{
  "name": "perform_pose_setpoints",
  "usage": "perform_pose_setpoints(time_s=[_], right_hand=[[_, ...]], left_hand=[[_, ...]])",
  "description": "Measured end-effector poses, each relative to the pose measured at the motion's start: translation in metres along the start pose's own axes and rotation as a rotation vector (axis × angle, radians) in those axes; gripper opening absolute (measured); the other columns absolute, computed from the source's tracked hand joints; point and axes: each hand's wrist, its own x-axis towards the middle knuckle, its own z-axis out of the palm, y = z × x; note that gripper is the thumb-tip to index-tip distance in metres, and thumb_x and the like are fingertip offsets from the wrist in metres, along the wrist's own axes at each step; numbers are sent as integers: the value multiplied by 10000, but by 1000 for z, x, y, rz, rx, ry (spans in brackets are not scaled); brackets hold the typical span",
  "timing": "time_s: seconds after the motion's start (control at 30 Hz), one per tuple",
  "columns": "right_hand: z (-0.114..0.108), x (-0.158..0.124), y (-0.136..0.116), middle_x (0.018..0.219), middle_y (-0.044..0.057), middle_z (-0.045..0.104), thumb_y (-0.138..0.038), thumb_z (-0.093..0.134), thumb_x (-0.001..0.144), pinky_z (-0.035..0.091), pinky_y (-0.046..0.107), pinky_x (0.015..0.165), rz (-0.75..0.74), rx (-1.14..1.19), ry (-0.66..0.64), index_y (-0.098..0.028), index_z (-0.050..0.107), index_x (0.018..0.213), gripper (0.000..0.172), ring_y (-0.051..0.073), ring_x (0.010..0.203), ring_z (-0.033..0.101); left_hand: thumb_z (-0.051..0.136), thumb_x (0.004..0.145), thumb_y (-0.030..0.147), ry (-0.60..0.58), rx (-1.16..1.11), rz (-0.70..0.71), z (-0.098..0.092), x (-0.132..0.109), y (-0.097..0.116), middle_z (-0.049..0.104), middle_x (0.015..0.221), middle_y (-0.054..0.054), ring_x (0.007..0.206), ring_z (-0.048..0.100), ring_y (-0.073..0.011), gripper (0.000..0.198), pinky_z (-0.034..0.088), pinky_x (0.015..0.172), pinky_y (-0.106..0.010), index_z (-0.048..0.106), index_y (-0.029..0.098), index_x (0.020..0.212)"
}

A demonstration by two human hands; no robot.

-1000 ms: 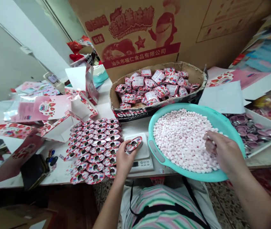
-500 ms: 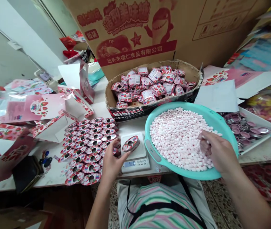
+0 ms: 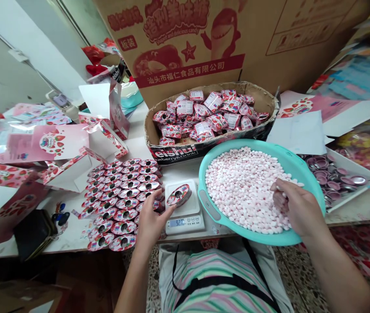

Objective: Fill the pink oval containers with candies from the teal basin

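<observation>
A small oval strawberry-print tin (image 3: pixel 179 195) with a dark hole in its top sits on the white digital scale (image 3: pixel 185 224), whose display is lit. My left hand (image 3: pixel 152 215) is beside the scale, thumb and fingers apart, the thumb reaching close to the tin; nothing shows in its grasp. Pale pink and white candies (image 3: pixel 240 191) fill much of a turquoise basin (image 3: pixel 312 184). Over the basin's right side is my right hand (image 3: pixel 294 202), its fingers curled together among the candies; what they hold is hidden. Left of the scale, many similar tins (image 3: pixel 128 204) stand in tight rows.
Behind the basin, a cut-down carton (image 3: pixel 172 155) holds wrapped strawberry-print packs (image 3: pixel 216 121). A big brown box (image 3: pixel 253 56) rises behind it. Small round lids (image 3: pixel 331 178) lie in a white tray at right. Folded pink boxes (image 3: pixel 64 143) and a black wallet (image 3: pixel 35 234) lie at left.
The digits on the scale's display differ now. My hands hold nearly the same places; the view has shifted slightly.
</observation>
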Motion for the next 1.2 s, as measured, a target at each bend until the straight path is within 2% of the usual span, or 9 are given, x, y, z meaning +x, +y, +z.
perform_pose_setpoints(time_s=[0.13,0.27,0.4,0.53,0.63,0.73,0.8,0.97,1.2], right_hand=[[1,-1,-1,473,-47,339,-467,695,750,245,193,382,5,11,4,-189,593,670,307,87,446,293],[1,-1,0,466,-48,345,-467,689,755,216,193,373,-4,17,-1,-186,591,676,308,83,434,286],[1,1,1,453,-53,336,-494,680,754,210,191,365,9,20,-25,-184,594,684,330,78,418,284],[3,3,3,454,-56,355,-518,692,731,216,187,360,14,5,-58,-183,588,672,355,70,405,299],[5,4,3,462,-59,372,-546,683,726,204,186,354,56,-34,-124,-183,581,678,380,66,393,288],[6,5,4,467,-60,381,-563,670,728,206,186,355,59,-69,-175,-183,566,674,397,68,393,286],[7,5,5,465,-62,378,-560,660,736,206,187,358,36,-68,-176,-182,557,666,398,70,394,284],[7,6,5,464,-70,369,-564,654,726,191,193,364,46,-22,-141,-185,543,681,398,68,387,276],[7,6,3,451,-77,350,-578,638,713,183,200,364,50,-12,-151,-187,538,681,405,62,379,266]], left_hand=[[705,724,364,-54,47,26,13,3,4,623,1173,-95,1097,582,-256,502,463,919,-389,547,203,1173],[702,724,353,-50,215,123,28,10,2,675,997,-83,970,612,-272,366,452,879,-417,603,188,1036],[671,738,282,-18,228,131,27,14,1,686,962,-49,901,624,-254,287,468,829,-385,601,221,1010],[644,778,291,208,150,223,10,18,19,663,1051,-56,961,621,-245,321,482,852,-376,573,227,1085],[622,805,252,338,104,451,0,27,45,642,1111,-55,1043,601,-235,335,463,942,-385,566,244,1135],[599,807,174,288,88,693,7,42,68,614,1177,-57,1108,573,-235,397,442,999,-389,568,266,1191],[561,815,124,199,100,773,18,54,79,614,1168,-63,1098,574,-226,417,460,983,-369,575,267,1206],[535,826,92,168,118,835,43,75,99,608,1148,-74,1088,568,-219,422,469,980,-364,578,252,1214],[552,789,35,166,161,906,53,81,104,616,1093,-76,1037,580,-214,446,502,935,-354,591,225,1191]])
